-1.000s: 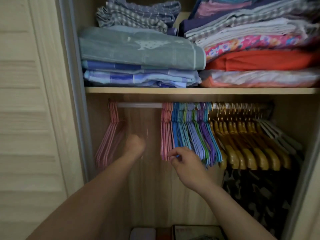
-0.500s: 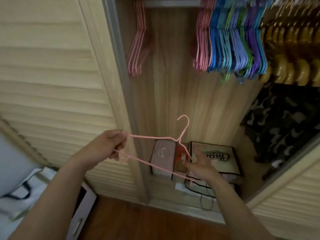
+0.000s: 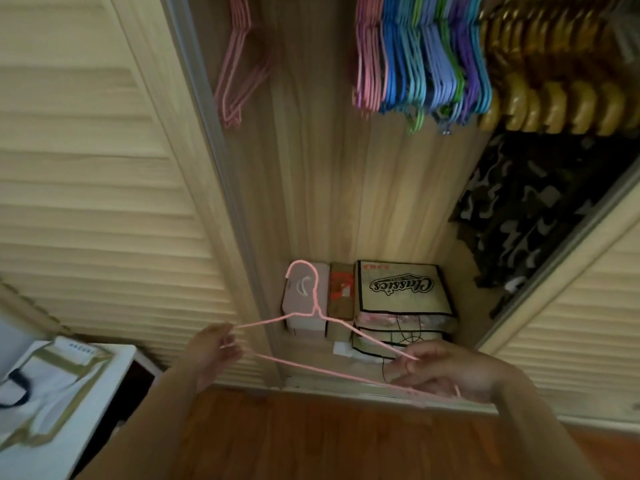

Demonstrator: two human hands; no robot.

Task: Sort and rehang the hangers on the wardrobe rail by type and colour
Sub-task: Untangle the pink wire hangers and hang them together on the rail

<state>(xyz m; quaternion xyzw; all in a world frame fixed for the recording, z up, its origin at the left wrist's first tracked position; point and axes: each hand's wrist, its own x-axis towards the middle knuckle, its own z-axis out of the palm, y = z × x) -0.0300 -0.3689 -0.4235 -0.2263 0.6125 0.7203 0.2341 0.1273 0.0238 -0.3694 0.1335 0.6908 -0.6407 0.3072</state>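
Note:
I hold a thin pink wire hanger (image 3: 313,306) low in front of the open wardrobe, hook pointing up. My left hand (image 3: 214,355) pinches its left end and my right hand (image 3: 446,370) grips its right end. Above, a few pink hangers (image 3: 235,67) hang apart at the left. Further right hang a pink bunch (image 3: 369,64), then mixed blue, green and purple hangers (image 3: 436,64), then wooden hangers (image 3: 554,98). The rail itself is out of view.
A louvred door (image 3: 104,168) stands left and another (image 3: 571,323) right. On the wardrobe floor sit a pink box (image 3: 304,317), a small brown box (image 3: 341,299) and a "Classics" bag (image 3: 401,289). Camouflage fabric (image 3: 530,202) hangs right. A white bag (image 3: 52,386) lies lower left.
My hands left the rail and came down with one pink hanger stretched between them. My view tilted down from the shelf to the wardrobe floor; the hanger's hook now sits further left.

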